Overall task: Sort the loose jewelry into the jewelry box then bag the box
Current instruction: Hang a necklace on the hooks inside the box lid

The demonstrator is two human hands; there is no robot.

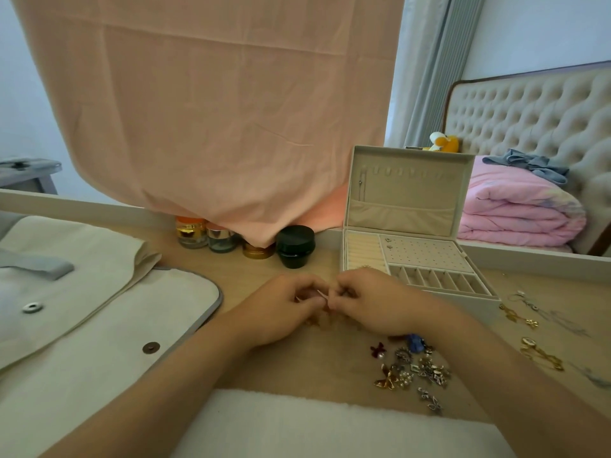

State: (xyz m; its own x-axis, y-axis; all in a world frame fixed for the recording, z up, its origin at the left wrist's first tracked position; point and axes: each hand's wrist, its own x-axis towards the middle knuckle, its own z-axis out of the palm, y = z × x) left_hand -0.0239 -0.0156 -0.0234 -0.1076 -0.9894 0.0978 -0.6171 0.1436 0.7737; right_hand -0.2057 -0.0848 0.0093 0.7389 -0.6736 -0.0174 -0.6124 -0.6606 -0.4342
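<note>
A beige jewelry box [410, 259] stands open on the wooden table, lid upright, with ring rolls, a pinhole earring panel and slotted compartments. Just in front of its left corner, my left hand [281, 312] and my right hand [373, 305] meet fingertip to fingertip, pinching a tiny piece of jewelry [325, 297] between them; what the piece is cannot be made out. A pile of loose jewelry [413, 368], brooches, pearls and silver pieces, lies under my right forearm. Gold necklaces and chains [529, 338] lie to the right of the box. A cream canvas bag [82, 309] lies flat at the left.
Several small cosmetic jars [244, 242] stand at the table's back edge under a hanging pink cloth [215, 110]. A white padded sheet [330, 424] lies at the near edge. A bed with a pink quilt [515, 206] is beyond the table at the right.
</note>
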